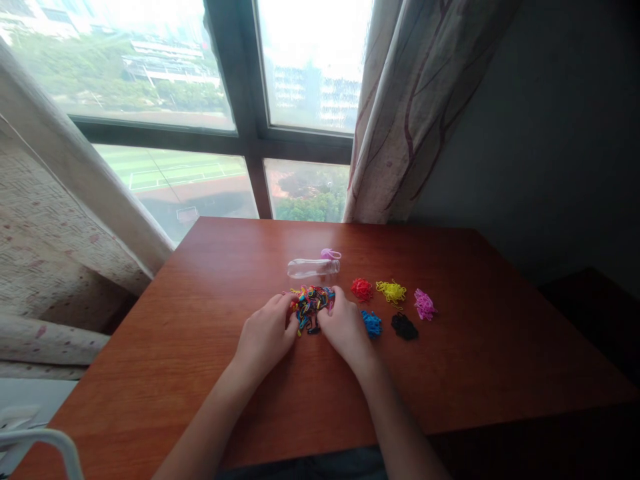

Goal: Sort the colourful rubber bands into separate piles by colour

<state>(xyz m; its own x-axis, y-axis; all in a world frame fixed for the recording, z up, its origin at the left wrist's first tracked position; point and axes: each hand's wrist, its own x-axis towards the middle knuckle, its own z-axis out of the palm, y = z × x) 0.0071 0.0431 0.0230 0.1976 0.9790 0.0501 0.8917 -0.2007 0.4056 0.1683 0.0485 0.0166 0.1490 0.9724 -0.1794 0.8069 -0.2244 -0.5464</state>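
In the head view, the left hand (267, 331) and right hand (345, 325), fingers curled, flank the mixed rubber-band pile (311, 305) at eight and four o'clock, seemingly teasing it apart; I cannot tell whether they grip. Separating it calls for fine pinching.

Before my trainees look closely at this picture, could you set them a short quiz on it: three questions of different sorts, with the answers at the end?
1. Count: how many single-colour piles lie to the right of the mixed pile of coloured bands?
2. True or false: the clear container lies on its side, beyond the mixed pile as seen by the person.
3. Choose one: which of these piles is nearest the right hand?
A) the yellow pile
B) the blue pile
C) the pink pile

Key: 1. Five. 2. True. 3. B.
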